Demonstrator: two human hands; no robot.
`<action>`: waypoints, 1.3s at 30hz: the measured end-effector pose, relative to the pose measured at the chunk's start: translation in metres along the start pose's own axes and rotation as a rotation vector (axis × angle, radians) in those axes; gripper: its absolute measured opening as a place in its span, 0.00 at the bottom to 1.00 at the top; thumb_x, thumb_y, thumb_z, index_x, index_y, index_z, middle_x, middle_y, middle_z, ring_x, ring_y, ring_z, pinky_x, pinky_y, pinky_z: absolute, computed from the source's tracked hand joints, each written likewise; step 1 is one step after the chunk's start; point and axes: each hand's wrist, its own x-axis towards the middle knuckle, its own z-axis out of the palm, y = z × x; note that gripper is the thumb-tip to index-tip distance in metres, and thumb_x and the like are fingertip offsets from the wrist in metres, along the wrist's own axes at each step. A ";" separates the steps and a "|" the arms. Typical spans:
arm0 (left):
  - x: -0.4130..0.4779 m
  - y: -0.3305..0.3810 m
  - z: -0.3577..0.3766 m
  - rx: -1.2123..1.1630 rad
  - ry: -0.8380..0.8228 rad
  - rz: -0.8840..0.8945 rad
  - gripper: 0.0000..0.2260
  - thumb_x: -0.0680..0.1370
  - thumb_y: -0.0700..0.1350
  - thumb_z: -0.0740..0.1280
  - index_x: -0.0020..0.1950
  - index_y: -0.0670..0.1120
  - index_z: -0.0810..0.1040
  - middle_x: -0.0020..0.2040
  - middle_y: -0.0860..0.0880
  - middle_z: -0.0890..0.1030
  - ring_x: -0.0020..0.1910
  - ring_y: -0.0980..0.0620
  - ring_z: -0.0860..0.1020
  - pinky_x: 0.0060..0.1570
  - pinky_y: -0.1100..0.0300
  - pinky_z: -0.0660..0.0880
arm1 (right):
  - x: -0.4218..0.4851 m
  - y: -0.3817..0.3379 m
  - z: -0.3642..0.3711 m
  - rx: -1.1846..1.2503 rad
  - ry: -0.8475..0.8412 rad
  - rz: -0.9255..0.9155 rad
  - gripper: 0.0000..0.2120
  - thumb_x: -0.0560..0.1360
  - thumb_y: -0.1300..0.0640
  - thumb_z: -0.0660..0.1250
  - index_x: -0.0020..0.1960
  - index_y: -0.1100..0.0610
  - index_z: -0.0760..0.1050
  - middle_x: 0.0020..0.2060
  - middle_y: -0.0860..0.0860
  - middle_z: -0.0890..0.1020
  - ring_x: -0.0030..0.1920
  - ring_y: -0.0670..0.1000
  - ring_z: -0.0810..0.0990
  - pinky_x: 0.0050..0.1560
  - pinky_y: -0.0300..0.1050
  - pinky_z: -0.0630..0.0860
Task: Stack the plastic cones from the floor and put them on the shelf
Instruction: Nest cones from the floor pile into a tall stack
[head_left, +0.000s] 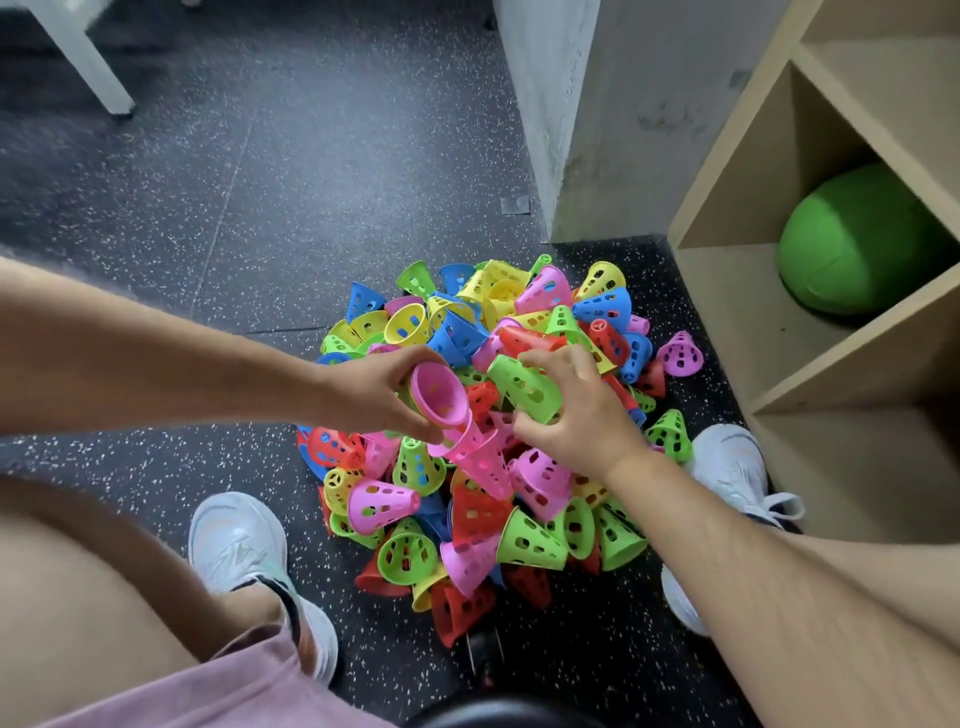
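A heap of small perforated plastic cones in pink, green, yellow, blue and red lies on the dark speckled floor between my feet. My left hand grips a short stack of pink cones with the open wide end facing up. My right hand holds a green cone just right of that stack, above the heap. A wooden shelf unit stands at the right.
A green ball sits in a shelf compartment. A grey wall corner stands behind the heap. My white shoes flank the pile. A white furniture leg is at the far upper left.
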 end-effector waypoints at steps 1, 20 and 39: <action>0.000 0.000 -0.001 0.007 0.012 0.001 0.35 0.67 0.50 0.84 0.68 0.57 0.71 0.57 0.56 0.80 0.49 0.59 0.79 0.52 0.61 0.78 | 0.005 -0.005 -0.005 0.079 0.073 0.018 0.28 0.70 0.50 0.75 0.67 0.49 0.69 0.56 0.48 0.70 0.52 0.45 0.72 0.49 0.32 0.66; -0.013 0.017 -0.022 0.003 0.149 0.145 0.44 0.58 0.69 0.78 0.71 0.57 0.70 0.59 0.58 0.80 0.58 0.56 0.80 0.61 0.49 0.79 | 0.036 -0.088 0.012 0.427 -0.112 0.055 0.39 0.66 0.31 0.72 0.72 0.46 0.69 0.64 0.41 0.76 0.64 0.39 0.73 0.68 0.42 0.70; 0.020 0.027 -0.002 -0.153 0.096 0.127 0.27 0.65 0.52 0.83 0.55 0.66 0.71 0.47 0.61 0.84 0.46 0.57 0.84 0.52 0.47 0.84 | 0.053 0.014 0.011 -0.163 0.167 0.244 0.30 0.75 0.38 0.68 0.70 0.54 0.70 0.65 0.50 0.74 0.67 0.54 0.66 0.69 0.52 0.67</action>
